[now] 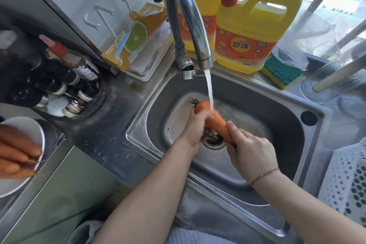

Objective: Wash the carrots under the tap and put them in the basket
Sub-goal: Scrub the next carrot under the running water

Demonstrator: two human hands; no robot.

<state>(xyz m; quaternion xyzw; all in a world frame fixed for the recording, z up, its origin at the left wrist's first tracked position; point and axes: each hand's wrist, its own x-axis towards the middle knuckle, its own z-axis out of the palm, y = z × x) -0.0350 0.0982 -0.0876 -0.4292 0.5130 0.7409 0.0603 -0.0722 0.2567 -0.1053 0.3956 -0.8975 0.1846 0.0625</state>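
Note:
An orange carrot (216,122) lies slanted over the steel sink (277,130), right under the water running from the chrome tap (190,25). My left hand (195,127) grips its thick upper end near the stem. My right hand (251,150) holds its thin lower end above the drain (214,140). Several more carrots (17,154) lie on a white plate (29,125) at the left edge. The white perforated basket (344,184) stands at the right edge, partly cut off.
Two yellow detergent jugs (251,31) and a green-yellow sponge (281,73) stand behind the sink. A citrus-printed box (134,35) and dark sauce bottles (75,77) sit at the back left. Water drops dot the steel counter (103,144).

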